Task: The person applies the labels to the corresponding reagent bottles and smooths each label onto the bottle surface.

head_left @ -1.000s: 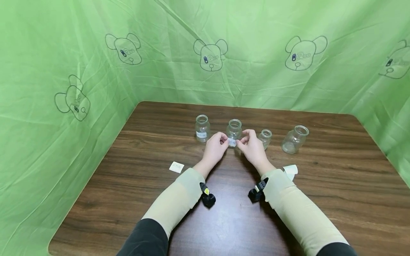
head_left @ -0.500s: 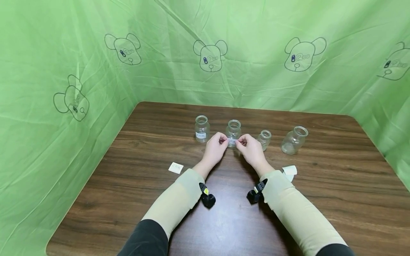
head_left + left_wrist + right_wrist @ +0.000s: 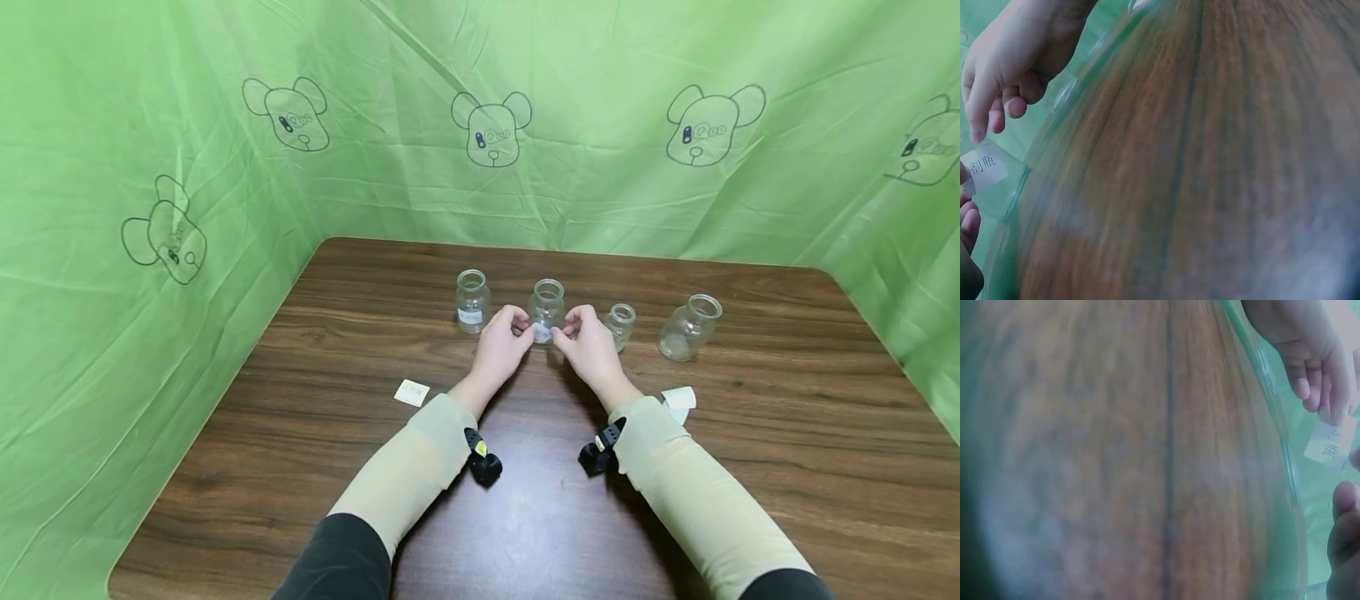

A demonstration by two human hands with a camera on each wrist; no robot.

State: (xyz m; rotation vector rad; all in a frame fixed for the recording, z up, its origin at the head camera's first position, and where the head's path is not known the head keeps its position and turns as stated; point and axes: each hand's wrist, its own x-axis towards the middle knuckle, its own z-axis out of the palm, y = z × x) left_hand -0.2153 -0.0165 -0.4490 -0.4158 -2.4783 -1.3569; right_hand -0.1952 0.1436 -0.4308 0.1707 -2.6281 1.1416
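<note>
A small white label [image 3: 542, 332] with writing on it is held in front of the second glass jar [image 3: 547, 302] in a row at the middle of the brown table [image 3: 375, 350]. My left hand [image 3: 516, 327] pinches the label's left end and my right hand [image 3: 564, 330] pinches its right end. Both wrist views show the label [image 3: 984, 170] [image 3: 1330, 440] stretched between fingertips, with the jar's glass blurred behind it. Whether the label touches the glass I cannot tell.
Left of the held jar stands a glass jar with a label [image 3: 473, 300]. To the right are a small jar [image 3: 621, 323] and a wider jar [image 3: 688, 327]. A white slip [image 3: 412, 392] lies front left, curled white paper [image 3: 679, 400] front right. Green printed cloth [image 3: 150, 250] walls the table.
Both hands with the label have shifted slightly toward the jar's front. The jars and the papers have not moved.
</note>
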